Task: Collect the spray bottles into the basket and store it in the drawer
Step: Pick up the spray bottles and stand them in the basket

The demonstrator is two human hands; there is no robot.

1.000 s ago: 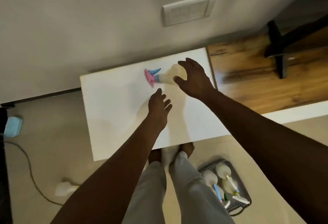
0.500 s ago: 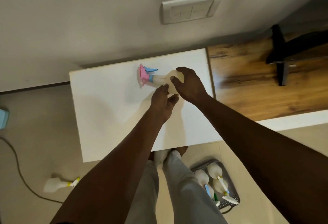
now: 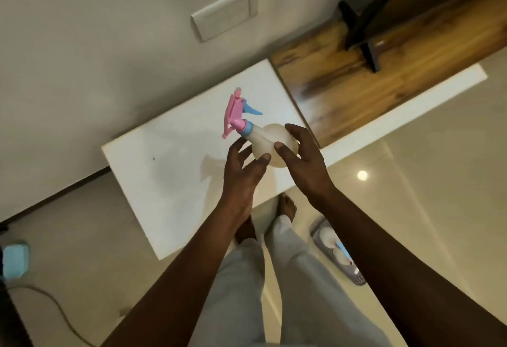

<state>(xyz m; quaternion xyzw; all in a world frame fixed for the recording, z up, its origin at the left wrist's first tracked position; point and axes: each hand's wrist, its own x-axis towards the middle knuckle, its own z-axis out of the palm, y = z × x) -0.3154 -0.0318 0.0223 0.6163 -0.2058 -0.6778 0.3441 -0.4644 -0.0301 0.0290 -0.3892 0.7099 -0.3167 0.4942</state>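
A spray bottle point(image 3: 270, 142) with a cloudy white body, a blue collar and a pink trigger head is lifted above the white cabinet top point(image 3: 178, 176). My right hand point(image 3: 301, 160) wraps its round body from the right. My left hand point(image 3: 242, 173) touches the body from the left, fingers spread against it. On the floor at the lower right stands a grey basket point(image 3: 354, 278), mostly hidden behind my right forearm, with white spray bottles point(image 3: 329, 238) inside.
A wooden shelf point(image 3: 370, 63) with a black stand point(image 3: 362, 22) adjoins the cabinet on the right. A switch plate point(image 3: 225, 11) is on the wall. A light blue object point(image 3: 13, 261) and a cable point(image 3: 55, 311) lie on the floor at left. My feet point(image 3: 286, 205) are by the cabinet.
The bottle lay on the cabinet top; both hands closed around it and it is now raised off the surface. The view has tilted and shifted.
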